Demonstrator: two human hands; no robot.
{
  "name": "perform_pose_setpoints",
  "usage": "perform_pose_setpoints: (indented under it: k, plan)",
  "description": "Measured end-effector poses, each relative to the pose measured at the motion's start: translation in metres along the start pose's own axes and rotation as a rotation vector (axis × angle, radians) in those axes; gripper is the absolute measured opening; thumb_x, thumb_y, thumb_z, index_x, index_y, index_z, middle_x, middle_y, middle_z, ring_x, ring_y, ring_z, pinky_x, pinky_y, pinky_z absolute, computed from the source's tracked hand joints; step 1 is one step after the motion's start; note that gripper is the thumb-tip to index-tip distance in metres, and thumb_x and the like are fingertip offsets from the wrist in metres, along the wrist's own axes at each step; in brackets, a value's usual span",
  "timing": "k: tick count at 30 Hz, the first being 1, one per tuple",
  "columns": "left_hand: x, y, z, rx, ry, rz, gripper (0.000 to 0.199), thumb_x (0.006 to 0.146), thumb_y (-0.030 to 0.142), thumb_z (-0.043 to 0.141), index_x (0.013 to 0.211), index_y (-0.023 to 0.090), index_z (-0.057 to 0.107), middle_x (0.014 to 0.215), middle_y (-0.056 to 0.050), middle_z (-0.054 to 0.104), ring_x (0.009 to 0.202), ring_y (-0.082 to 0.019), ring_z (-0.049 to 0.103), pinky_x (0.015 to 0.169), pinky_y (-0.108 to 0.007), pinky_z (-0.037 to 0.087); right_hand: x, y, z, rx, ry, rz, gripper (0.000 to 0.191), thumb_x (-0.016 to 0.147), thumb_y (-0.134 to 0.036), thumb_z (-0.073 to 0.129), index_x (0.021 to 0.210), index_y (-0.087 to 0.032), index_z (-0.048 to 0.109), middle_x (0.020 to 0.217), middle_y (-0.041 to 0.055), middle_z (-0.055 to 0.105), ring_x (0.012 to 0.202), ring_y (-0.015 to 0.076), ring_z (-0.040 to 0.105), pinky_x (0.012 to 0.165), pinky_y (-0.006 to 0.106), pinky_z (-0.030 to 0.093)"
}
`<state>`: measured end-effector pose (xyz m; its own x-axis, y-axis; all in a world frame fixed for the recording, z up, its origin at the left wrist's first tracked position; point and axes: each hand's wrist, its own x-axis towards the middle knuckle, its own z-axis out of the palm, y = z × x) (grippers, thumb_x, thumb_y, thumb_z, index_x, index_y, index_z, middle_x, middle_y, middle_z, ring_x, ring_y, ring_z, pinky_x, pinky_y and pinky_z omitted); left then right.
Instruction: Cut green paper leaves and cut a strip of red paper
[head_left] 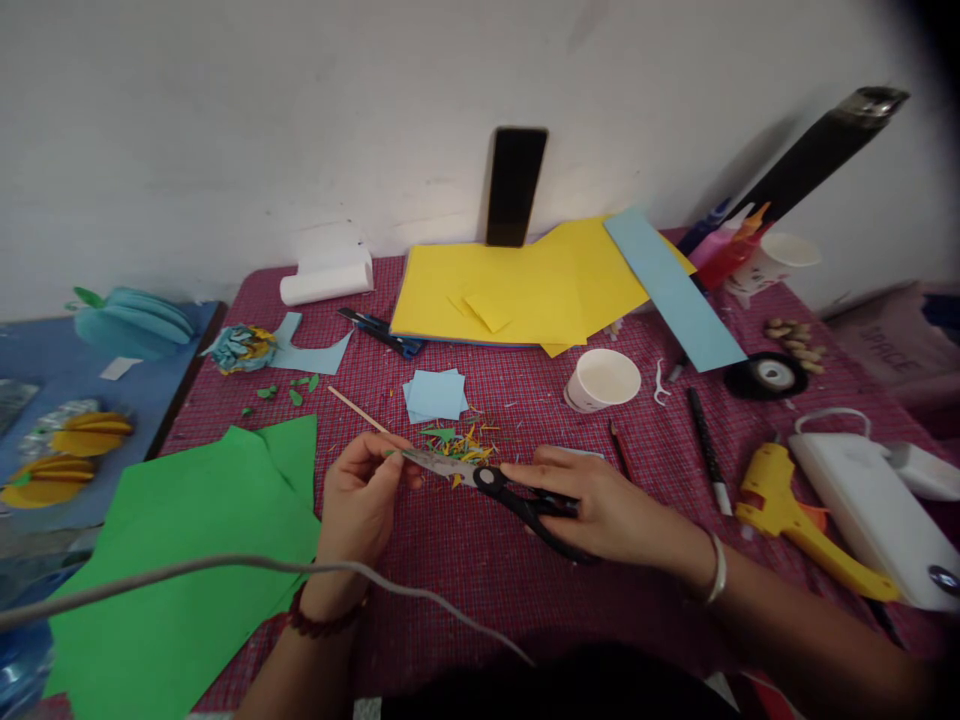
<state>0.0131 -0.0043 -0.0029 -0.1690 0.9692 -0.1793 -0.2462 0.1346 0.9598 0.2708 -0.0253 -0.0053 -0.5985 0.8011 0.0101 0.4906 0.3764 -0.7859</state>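
Observation:
My right hand (589, 500) grips the black-handled scissors (489, 480), whose blades point left toward my left hand (367, 485). That hand is closed in a pinch at the blade tips, with a bit of green paper (389, 454) showing between its fingers. A thin wooden stick (356, 408) juts out behind the left fingers; whether they hold it I cannot tell. Under and beyond the blades lie green and yellow paper snippets (469, 445). Just past these is a small stack of light blue paper squares (435, 394).
Green sheets (202, 540) cover the left side; yellow sheets (517, 290) lie at the back below a phone (517, 185). A paper cup (602, 380), yellow glue gun (780, 500) and white power bank (870, 520) stand right. A grey cable (247, 562) crosses the front.

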Motion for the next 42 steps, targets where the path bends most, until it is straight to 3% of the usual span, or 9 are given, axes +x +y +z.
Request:
perform_pose_setpoints:
  k: [21, 25, 29, 32, 36, 39, 42]
  plan:
    - [0.002, -0.002, -0.003, -0.03, -0.008, 0.007, 0.017, 0.063, 0.02, 0.077, 0.061, 0.016, 0.061, 0.072, 0.0, 0.066, 0.054, -0.01, 0.058, 0.048, -0.019, 0.049, -0.001, 0.004, 0.009, -0.001, 0.031, -0.01, 0.053, 0.087, -0.017, 0.057, 0.139, -0.027, 0.051, 0.098, 0.0056, 0.06, 0.081, 0.016, 0.059, 0.072, 0.029, 0.047]
    - [0.003, 0.003, -0.007, -0.064, 0.0, 0.071, 0.012, 0.065, 0.018, 0.075, 0.062, 0.016, 0.064, 0.073, 0.001, 0.065, 0.059, -0.009, 0.058, 0.053, -0.019, 0.049, -0.002, 0.004, 0.015, -0.052, 0.072, 0.043, 0.05, 0.088, -0.018, 0.056, 0.137, -0.024, 0.052, 0.098, 0.0067, 0.062, 0.083, 0.0176, 0.06, 0.074, 0.031, 0.049]
    - [0.003, 0.004, -0.009, -0.047, 0.036, 0.118, 0.007, 0.07, 0.021, 0.073, 0.065, 0.018, 0.069, 0.068, 0.003, 0.062, 0.056, -0.006, 0.053, 0.054, -0.017, 0.043, -0.002, -0.006, 0.02, -0.163, -0.061, 0.016, 0.049, 0.085, -0.015, 0.058, 0.133, -0.022, 0.055, 0.105, 0.0088, 0.063, 0.092, 0.0201, 0.061, 0.081, 0.034, 0.05]
    - [0.001, 0.0, -0.007, 0.004, -0.023, 0.131, 0.011, 0.074, 0.024, 0.071, 0.065, 0.018, 0.071, 0.062, 0.002, 0.058, 0.055, -0.007, 0.05, 0.053, -0.019, 0.04, -0.001, -0.017, 0.021, -0.152, -0.146, -0.045, 0.035, 0.087, -0.012, 0.056, 0.119, -0.021, 0.064, 0.104, 0.0088, 0.063, 0.095, 0.0199, 0.059, 0.085, 0.034, 0.049]
    - [-0.006, -0.01, -0.006, 0.109, -0.149, 0.209, 0.009, 0.079, 0.026, 0.068, 0.079, 0.021, 0.076, 0.065, 0.001, 0.059, 0.057, -0.009, 0.051, 0.055, -0.022, 0.041, 0.009, -0.027, 0.021, 0.164, 0.023, 0.046, 0.017, 0.092, -0.021, 0.052, 0.1, -0.017, 0.066, 0.094, 0.0073, 0.064, 0.089, 0.0178, 0.059, 0.081, 0.034, 0.048]
    - [-0.012, -0.015, -0.006, 0.226, -0.271, 0.326, 0.015, 0.083, 0.023, 0.065, 0.093, 0.024, 0.077, 0.071, 0.0, 0.061, 0.061, -0.011, 0.055, 0.056, -0.023, 0.043, 0.021, -0.035, 0.024, 0.682, 0.073, 0.22, 0.023, 0.094, -0.036, 0.049, 0.098, -0.017, 0.06, 0.078, 0.0015, 0.061, 0.065, 0.0111, 0.057, 0.061, 0.025, 0.048]
    - [-0.017, -0.014, -0.003, 0.319, -0.359, 0.463, 0.022, 0.083, 0.017, 0.064, 0.099, 0.028, 0.076, 0.076, -0.001, 0.063, 0.067, -0.011, 0.058, 0.058, -0.022, 0.044, 0.032, -0.042, 0.029, 0.958, 0.072, 0.245, 0.031, 0.091, -0.048, 0.053, 0.093, -0.017, 0.057, 0.073, -0.0013, 0.059, 0.057, 0.0076, 0.054, 0.051, 0.02, 0.043]
